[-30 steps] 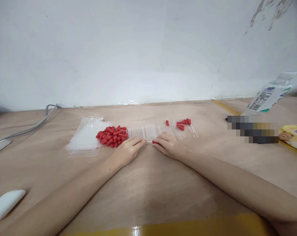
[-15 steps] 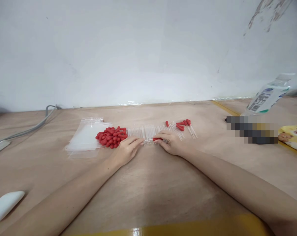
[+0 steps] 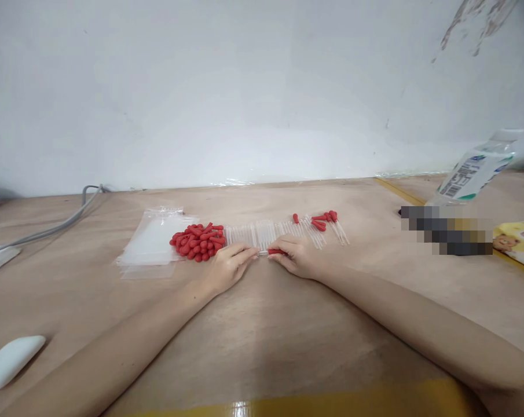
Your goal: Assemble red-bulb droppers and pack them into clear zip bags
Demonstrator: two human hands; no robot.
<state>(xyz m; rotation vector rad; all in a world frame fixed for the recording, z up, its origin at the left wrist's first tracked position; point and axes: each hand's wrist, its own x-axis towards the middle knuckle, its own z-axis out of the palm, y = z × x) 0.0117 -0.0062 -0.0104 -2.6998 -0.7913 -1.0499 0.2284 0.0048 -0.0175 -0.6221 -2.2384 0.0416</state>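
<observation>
Red bulb [image 3: 276, 252] pinched in right hand [image 3: 299, 259], clear tube [image 3: 263, 252] in left hand [image 3: 226, 267]; bare tabletop [image 3: 262, 336] open toward yellow-taped near edge [image 3: 331, 401].

head cam | worn, looks forward-down across table [image 3: 262, 347] | faces wall [image 3: 244, 87] (only view) | work mid-distance

I log a heap of red bulbs [image 3: 198, 242], a row of clear tubes [image 3: 248, 233], one separate red bulb [image 3: 276, 252] and clear bags [image 3: 151, 243] on a pale tan, wood-grained counter [image 3: 262, 330] edged with yellow tape [image 3: 331, 399]. Also entered: white wall [image 3: 244, 87], grey cable [image 3: 48, 230], a clear bottle [image 3: 470, 171] with white, blue and green label, a yellow packet [image 3: 520, 243] printed with a bear, a white pad [image 3: 10, 362].
</observation>
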